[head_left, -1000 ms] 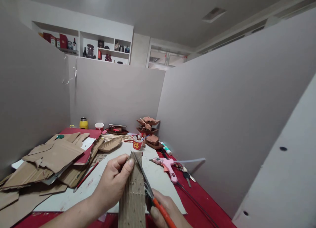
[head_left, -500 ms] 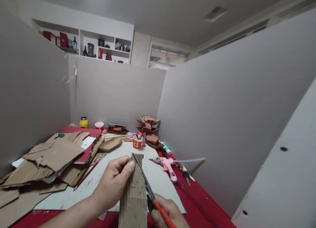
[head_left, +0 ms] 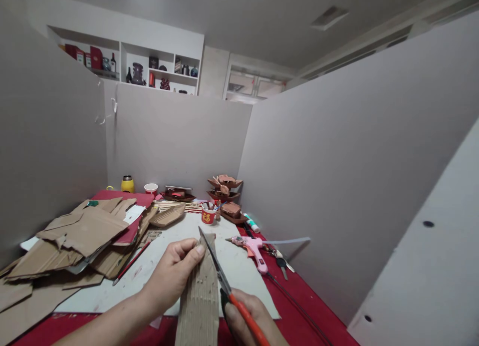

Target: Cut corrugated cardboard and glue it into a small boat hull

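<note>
Corrugated cardboard strip (head_left: 198,306) stands at the near middle of the scene, above the near edge of the table, its ridged side facing the wearer. The left hand (head_left: 177,268) pinches the far end of the strip from the left, thumb pressed on the ridged side and the other fingers curled, their tips mostly hidden behind the cardboard. The right hand (head_left: 249,313), lower and to the right, is clenched around the orange-handled scissors (head_left: 245,316); some of its fingers are hidden by the handle. One blade slants far and left along the right side of the strip, its tip near the left thumb; how far the blades are spread cannot be told.

Beneath the hands, a white sheet (head_left: 258,296) lies on a red tablecloth (head_left: 310,311). To the right rests a pink glue gun (head_left: 255,247) with a pale glue stick (head_left: 290,241) out of its back, and keys (head_left: 281,263) lie just beside it. On the left is a heap of cardboard pieces (head_left: 93,231), with a red pencil (head_left: 130,263) at its right edge. Farther off, a red paper cup (head_left: 208,216) holds slender items, with thin sticks (head_left: 179,206) and a cardboard boat hull (head_left: 168,216) to its left. Brown model boats (head_left: 225,195) are stacked at the far right, and a yellow jar (head_left: 127,184) stands at the far left.
</note>
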Tool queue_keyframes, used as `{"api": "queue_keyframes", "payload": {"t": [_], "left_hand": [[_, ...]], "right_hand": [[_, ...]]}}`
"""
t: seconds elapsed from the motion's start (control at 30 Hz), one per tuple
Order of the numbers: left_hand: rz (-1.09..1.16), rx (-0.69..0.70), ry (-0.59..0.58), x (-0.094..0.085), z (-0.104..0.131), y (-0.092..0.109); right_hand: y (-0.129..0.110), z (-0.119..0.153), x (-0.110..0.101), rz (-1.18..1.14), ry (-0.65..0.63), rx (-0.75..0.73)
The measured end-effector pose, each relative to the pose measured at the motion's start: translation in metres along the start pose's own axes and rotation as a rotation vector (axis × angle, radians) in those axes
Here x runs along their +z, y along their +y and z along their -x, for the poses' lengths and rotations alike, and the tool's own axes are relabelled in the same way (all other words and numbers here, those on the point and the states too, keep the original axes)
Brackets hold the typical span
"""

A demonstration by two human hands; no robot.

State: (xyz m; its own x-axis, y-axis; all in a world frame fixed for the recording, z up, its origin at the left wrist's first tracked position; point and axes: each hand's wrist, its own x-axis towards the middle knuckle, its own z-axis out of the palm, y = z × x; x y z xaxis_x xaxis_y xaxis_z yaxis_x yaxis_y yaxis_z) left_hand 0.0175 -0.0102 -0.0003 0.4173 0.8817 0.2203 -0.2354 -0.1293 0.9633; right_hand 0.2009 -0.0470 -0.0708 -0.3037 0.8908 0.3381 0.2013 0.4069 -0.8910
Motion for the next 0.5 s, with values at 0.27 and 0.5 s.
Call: {"api": "queue_keyframes", "payload": {"t": [0.27, 0.5], "left_hand": [[-0.153, 0.022, 0.095, -0.006, 0.003, 0.005], [-0.234, 0.076, 0.112, 0.011, 0.007, -0.004]], "right_hand": [[-0.016, -0.002, 0.005, -0.282, 0.106, 0.167], [-0.038, -0.005, 0.022, -0.441, -0.004, 0.199]]}}
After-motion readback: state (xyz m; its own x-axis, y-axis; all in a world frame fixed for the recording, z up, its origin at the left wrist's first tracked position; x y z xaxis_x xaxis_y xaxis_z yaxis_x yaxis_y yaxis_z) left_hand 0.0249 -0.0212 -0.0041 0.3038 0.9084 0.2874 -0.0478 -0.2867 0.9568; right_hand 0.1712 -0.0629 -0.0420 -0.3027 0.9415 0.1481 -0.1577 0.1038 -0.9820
